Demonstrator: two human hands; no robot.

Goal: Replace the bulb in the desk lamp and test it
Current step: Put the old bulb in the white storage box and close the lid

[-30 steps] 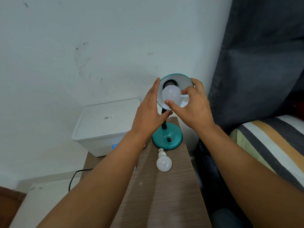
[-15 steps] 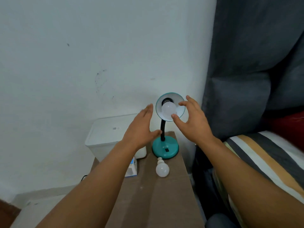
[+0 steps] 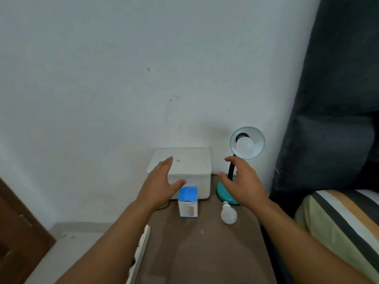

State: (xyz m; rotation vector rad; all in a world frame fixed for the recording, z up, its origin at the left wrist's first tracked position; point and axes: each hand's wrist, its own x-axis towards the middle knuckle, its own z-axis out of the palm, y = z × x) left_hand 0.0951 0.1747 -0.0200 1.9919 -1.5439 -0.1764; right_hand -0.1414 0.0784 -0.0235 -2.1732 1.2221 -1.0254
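Both hands have come away from the lamp shade since a second ago, when they cupped it and the fitted bulb; now they hang lower, spread and empty, and the view has pulled back to show more of the table.

Taking the teal desk lamp (image 3: 247, 143) as the landmark: nearest the camera, the brown wooden table (image 3: 205, 253) stretches out in front of the lamp's base. On it, just in front of the base, a loose white bulb (image 3: 229, 215) lies on its side with its screw cap pointing toward the base. Left of that bulb stands a small blue-and-white carton (image 3: 188, 201), upright.

The right hand (image 3: 244, 184) hovers open in front of the lamp's black neck and over part of its base, fingers splayed, gripping nothing; whether it touches the lamp cannot be told. The left hand (image 3: 162, 184) hovers well to the left of the lamp, palm turned inward, fingers relaxed and empty, beside the carton and in front of a white lidded box (image 3: 196, 160).

That box sits left of the lamp, against the pale wall (image 3: 143, 68). The lamp's shade tilts toward the camera, and a white bulb in the shade (image 3: 244, 145) is seated in its socket, unlit. Right of the lamp hangs a dark curtain (image 3: 338, 99), with striped bedding (image 3: 338, 218) below it.
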